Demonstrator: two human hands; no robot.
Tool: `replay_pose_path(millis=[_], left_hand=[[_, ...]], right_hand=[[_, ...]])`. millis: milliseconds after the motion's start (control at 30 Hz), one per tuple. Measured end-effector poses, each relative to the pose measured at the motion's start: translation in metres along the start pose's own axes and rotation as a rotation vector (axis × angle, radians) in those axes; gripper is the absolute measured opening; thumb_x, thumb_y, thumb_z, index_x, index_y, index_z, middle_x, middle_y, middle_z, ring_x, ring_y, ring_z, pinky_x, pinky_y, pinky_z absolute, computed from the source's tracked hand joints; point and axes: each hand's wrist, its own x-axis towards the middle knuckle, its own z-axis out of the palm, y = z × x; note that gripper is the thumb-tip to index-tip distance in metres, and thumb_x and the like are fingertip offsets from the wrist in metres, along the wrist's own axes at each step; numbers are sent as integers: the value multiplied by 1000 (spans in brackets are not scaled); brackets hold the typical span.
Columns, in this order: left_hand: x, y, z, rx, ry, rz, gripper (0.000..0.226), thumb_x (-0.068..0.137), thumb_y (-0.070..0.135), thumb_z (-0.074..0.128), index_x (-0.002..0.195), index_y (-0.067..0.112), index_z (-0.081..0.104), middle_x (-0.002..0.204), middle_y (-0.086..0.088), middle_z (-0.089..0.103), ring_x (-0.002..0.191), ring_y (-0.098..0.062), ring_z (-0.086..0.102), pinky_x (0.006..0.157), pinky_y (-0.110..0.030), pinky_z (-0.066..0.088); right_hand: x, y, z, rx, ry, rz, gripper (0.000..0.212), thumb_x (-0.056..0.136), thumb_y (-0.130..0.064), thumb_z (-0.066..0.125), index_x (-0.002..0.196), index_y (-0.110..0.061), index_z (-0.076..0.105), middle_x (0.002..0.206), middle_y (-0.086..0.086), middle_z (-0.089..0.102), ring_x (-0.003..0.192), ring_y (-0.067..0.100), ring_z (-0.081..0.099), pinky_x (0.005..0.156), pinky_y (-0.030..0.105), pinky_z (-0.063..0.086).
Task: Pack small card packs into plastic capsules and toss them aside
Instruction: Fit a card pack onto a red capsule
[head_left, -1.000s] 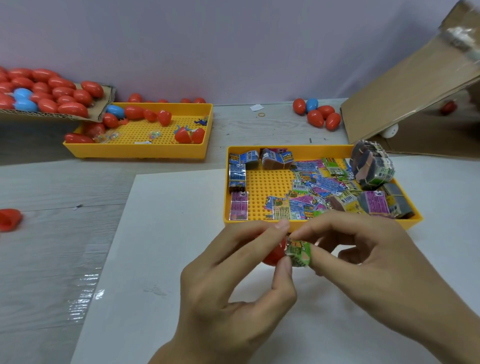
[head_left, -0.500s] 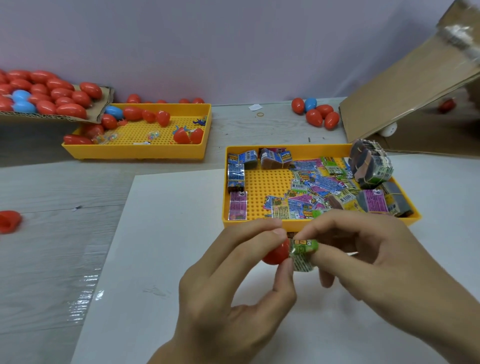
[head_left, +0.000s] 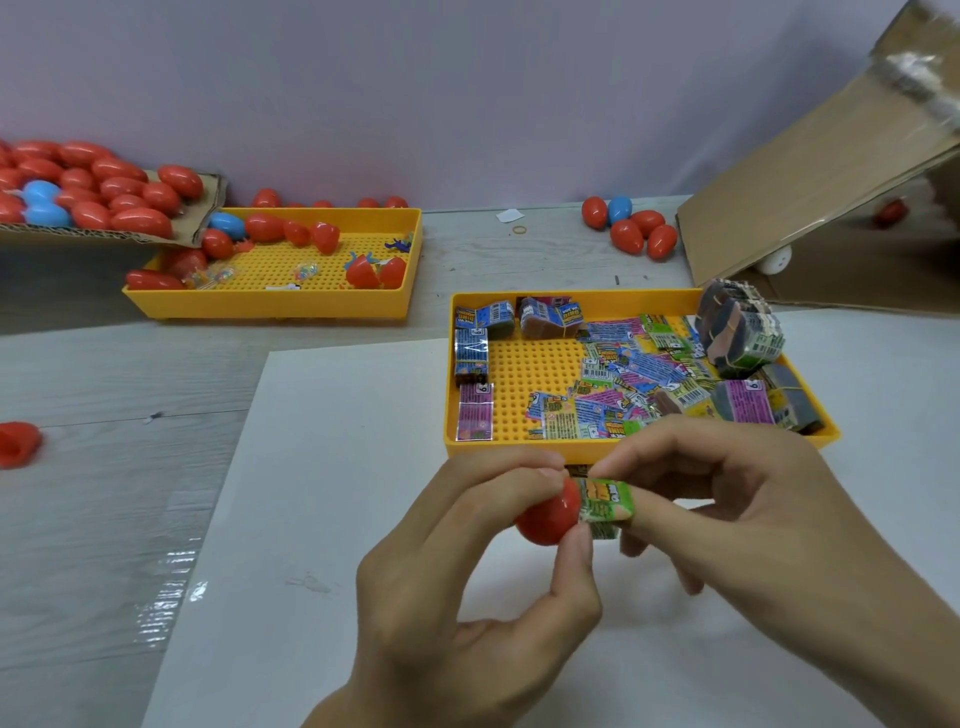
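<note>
Directly in front of the near yellow tray (head_left: 524, 449), the left hand (head_left: 467, 597) pinches a red capsule half (head_left: 549, 512) between thumb and fingers, and the right hand (head_left: 743, 525) grips a green card pack (head_left: 605, 501) pressed against its open end. How far the pack sits inside is hidden by the fingers. That tray holds loose card packs (head_left: 618, 384) and banded bundles (head_left: 737, 332), and its front wall lies just beyond the hands. Left of the tray and farther back stands a second yellow tray (head_left: 270, 304) with red and blue capsules (head_left: 265, 226); more capsules (head_left: 93, 192) pile on cardboard above its left end. Right of the near tray, a cardboard flap (head_left: 810, 176) slopes up, cut off by the frame. White sheet (head_left: 332, 493) lies bare to the left of the hands on the worktop (head_left: 104, 519). One red piece (head_left: 18, 442) lies at the far left edge, partly cut off.
</note>
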Motion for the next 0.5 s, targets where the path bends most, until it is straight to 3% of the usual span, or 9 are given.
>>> replay_pose_path(millis=[100,233,400,500], left_hand=[[-2,-9,4,-121,10,-209,24,88,7,65,111,8,68,91,-21,74,104,-35,70,66,-16,57],[-9,-6,8,-77,147,-18,27,91,18,66,117,13,62,114,-3,73,102,-23,73,80,-33,61],[-8,-8,8,-136,152,13,19,98,24,60,116,16,59,125,-4,69,108,-25,71,86,-34,59],[-15,-8,9,-131,121,25,19,99,24,57,114,13,58,126,-6,67,112,-25,69,85,-36,59]], right_hand=[[4,-1,-4,173,-115,105,7,77,-11,82,80,-15,77,67,12,72,61,22,71,40,26,48],[6,-1,-8,402,-253,265,17,73,-14,70,87,-8,78,83,19,74,79,33,74,49,29,54],[9,-1,-9,668,-375,378,38,70,-31,79,97,-4,77,91,19,75,91,39,72,57,31,58],[8,2,-3,778,-376,456,34,73,-34,75,93,-6,78,92,18,75,87,32,74,59,29,59]])
